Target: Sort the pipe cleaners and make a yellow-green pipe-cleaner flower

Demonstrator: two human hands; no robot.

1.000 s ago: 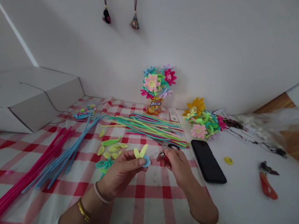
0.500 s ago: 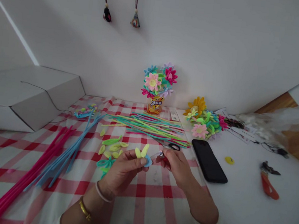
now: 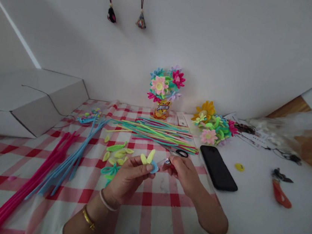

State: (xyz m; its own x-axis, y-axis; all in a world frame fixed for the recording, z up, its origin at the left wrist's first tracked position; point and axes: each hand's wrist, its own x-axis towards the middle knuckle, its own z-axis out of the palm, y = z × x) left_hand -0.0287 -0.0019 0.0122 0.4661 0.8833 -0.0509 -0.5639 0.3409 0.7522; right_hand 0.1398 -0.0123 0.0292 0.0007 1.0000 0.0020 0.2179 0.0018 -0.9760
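My left hand point(image 3: 135, 173) pinches a small flower piece of pipe cleaner, with a light blue round centre point(image 3: 154, 167) and pale yellow petals point(image 3: 150, 156) standing up from it. Close by on the right, my right hand point(image 3: 183, 172) is closed around a small red thing with a shiny metal top, which looks like a lighter point(image 3: 167, 162). A clear, thin piece point(image 3: 162, 163) shows between the metal top and the blue centre; its kind is hard to make out. Loose yellow petals point(image 3: 119, 154) and teal loops point(image 3: 110, 170) lie behind and left of my left hand.
Coloured pipe cleaners point(image 3: 159, 133) lie across the cloth, with scissors point(image 3: 181, 153) beside them. Pink stems point(image 3: 30, 181) and blue stems point(image 3: 75, 153) lie left. A flower-filled bottle point(image 3: 161, 110) stands behind. To the right are a phone point(image 3: 217, 168), a flower bunch point(image 3: 213, 127) and pliers point(image 3: 280, 189).
Both hands stay almost in place. The lighter-like thing in my right hand has tilted slightly, and its metal top shows a little more.
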